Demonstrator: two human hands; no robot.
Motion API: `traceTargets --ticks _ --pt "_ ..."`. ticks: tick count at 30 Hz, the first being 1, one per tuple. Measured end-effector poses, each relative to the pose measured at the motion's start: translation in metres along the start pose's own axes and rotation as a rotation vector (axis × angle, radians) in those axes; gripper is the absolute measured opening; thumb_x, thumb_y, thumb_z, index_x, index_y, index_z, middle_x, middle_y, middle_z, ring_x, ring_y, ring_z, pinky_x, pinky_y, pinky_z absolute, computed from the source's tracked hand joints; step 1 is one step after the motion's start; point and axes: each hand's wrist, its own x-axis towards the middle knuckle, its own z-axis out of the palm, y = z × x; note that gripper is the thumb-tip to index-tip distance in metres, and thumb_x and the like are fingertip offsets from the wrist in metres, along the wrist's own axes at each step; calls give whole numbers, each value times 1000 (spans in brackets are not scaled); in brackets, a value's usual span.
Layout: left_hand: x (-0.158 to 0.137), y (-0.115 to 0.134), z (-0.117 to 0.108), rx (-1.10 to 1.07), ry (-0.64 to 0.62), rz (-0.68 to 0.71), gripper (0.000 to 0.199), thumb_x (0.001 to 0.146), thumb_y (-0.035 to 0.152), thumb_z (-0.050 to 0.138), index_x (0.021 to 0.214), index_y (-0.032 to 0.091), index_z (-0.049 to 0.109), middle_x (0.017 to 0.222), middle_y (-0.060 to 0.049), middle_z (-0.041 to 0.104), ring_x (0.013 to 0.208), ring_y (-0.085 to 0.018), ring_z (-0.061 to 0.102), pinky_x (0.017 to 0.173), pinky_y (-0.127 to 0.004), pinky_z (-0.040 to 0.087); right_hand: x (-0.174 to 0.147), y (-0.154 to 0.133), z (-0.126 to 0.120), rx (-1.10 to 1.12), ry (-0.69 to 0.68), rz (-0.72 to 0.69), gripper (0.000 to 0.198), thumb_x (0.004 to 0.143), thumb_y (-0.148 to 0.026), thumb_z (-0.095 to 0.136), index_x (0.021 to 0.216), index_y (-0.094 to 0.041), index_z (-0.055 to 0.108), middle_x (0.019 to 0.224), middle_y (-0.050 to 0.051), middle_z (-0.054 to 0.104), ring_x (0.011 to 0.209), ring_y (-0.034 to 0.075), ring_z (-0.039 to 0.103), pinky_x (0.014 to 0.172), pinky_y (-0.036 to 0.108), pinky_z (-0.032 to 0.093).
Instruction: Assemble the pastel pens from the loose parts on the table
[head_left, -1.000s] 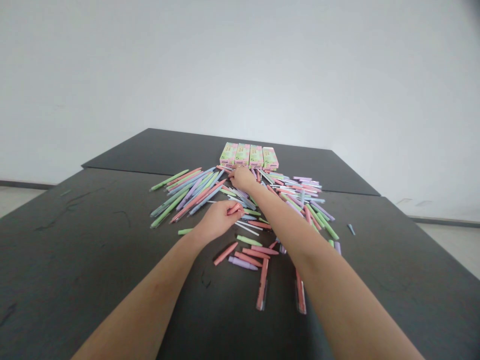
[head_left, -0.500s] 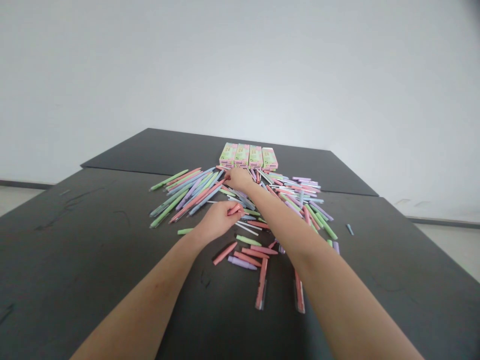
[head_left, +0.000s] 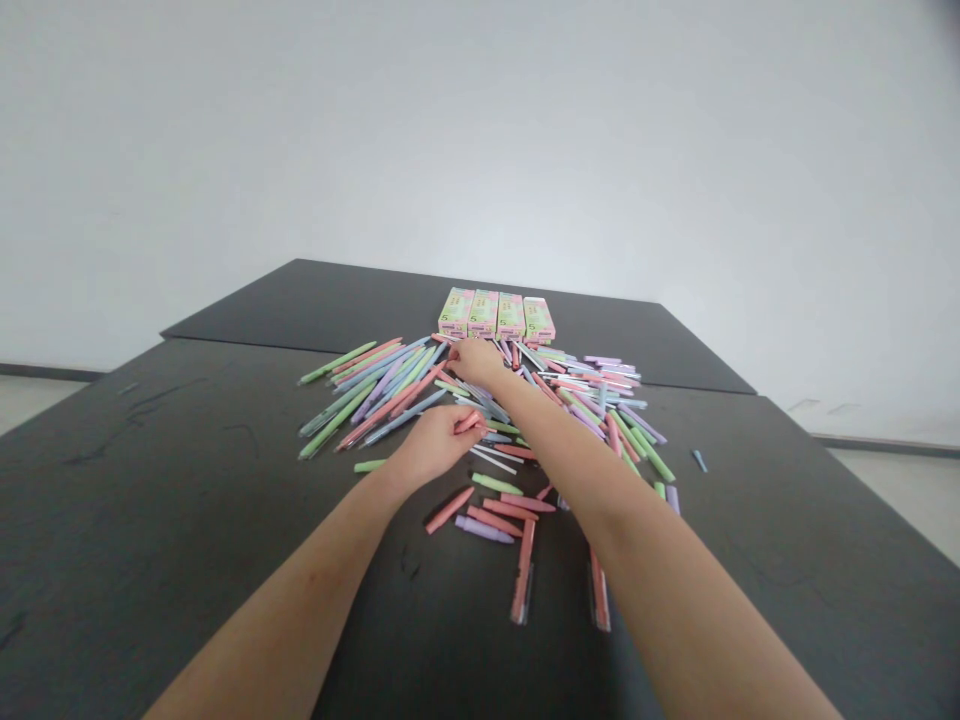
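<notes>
Just in front of the boxes [head_left: 496, 314], the right hand [head_left: 477, 362], grip unclear, is at the pens [head_left: 397, 400], seemingly selecting one, which wants a fine pinch; farther from them, the left hand [head_left: 435, 438] curls round a pink piece [head_left: 470, 421]

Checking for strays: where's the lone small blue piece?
In the head view, the small blue piece lies on the right side of the dark table, apart from the pile of pen parts to its left.

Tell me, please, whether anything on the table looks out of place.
Yes: one small blue piece lies alone on the right of the table, clearly apart from the scattered coloured pieces.
</notes>
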Motion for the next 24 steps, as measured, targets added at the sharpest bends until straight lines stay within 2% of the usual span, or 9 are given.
traceTargets --ticks 4,9,16,24 --pt "1 -5 -4 60 16 6 23 81 31 53 62 18 50 57 4 43 61 -14 44 58 -25 31 1 2 1 19 2 5 26 85 -31 54 97 -22 75 98 7 74 94 23 67 84 31 49" --pt "3 -14 -11 74 28 -34 28 80 32 52 57 20 43 62 1 56 68 -18 56 63 -27 36 -2 4 -1 33 -22 -61 27 78 -22 57 98 -24 75 98 3 75 95 20 67 86 28 47" --pt "3 -20 -13 39 94 -75 27 76 34 57 55 20 49 60 0 59 67 -20 59 62 -27 37 -5 4 0 34 -31 -81 26 78 -32 61 98 -26 76 99 2 74 97 20 65 90 30 45" --pt "5 -20 -17 198 87 -149 23 78 35 53 65 17 61 61 0 60 64 -18 54 58 -27 33 -3 4 5 40 -24 -72 32 79 -24 55 104 -28 74 107 1 73 99 20 65 83 27 47"
